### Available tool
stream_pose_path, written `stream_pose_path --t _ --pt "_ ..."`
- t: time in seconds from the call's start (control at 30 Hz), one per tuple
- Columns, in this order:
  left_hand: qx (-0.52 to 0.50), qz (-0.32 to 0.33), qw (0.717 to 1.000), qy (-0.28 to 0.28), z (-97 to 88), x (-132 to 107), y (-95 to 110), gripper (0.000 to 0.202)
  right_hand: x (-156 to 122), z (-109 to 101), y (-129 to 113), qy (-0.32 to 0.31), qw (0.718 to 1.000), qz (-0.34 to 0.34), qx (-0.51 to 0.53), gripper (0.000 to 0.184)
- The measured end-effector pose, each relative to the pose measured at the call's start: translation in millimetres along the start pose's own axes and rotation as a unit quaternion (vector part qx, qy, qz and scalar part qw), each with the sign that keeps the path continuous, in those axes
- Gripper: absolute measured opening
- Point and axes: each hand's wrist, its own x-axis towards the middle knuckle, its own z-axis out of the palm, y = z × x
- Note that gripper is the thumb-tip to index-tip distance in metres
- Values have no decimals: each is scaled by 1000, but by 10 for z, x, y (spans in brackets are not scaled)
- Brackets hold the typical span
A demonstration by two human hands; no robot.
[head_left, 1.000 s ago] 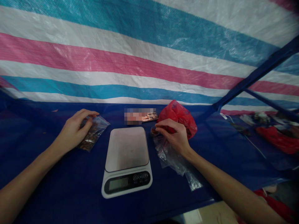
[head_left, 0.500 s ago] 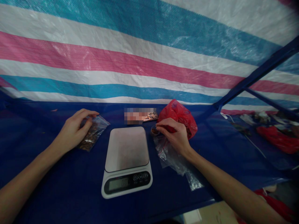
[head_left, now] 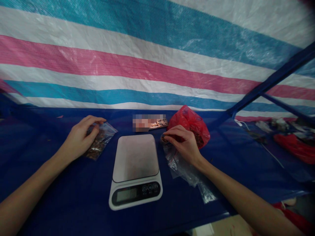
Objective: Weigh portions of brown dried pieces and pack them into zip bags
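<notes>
My left hand point(head_left: 83, 134) rests over a clear zip bag point(head_left: 102, 144) of small brown pieces, its fingers stretched out and the thumb apart from them. The bag lies flat, partly covered by the hand. At the front of the red plastic bag point(head_left: 185, 118), my right hand point(head_left: 185, 142) is closed, thumb and fingers pinched at a small round item point(head_left: 162, 139) whose kind I cannot make out. Beneath that wrist lie clear empty zip bags point(head_left: 182, 168). Between my hands sits a white kitchen scale point(head_left: 136, 159) with a bare metal plate; its display is faint.
A printed card point(head_left: 158, 123), partly blurred out, lies behind the scale on the blue table point(head_left: 81, 196). Striped tarpaulin point(head_left: 123, 59) hangs behind. At right stand a slanted blue frame bar point(head_left: 273, 77) and, beyond, another red bag point(head_left: 294, 147) among loose items.
The view has shifted slightly, so everything sits a little farther right. Both hands keep nearly the same places on the table.
</notes>
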Motion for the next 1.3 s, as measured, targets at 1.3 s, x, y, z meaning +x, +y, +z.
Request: stream_pose_path --t 1.3 --pt "12 42 999 25 -19 -21 -113 33 6 74 -53 1 999 -43 -11 14"
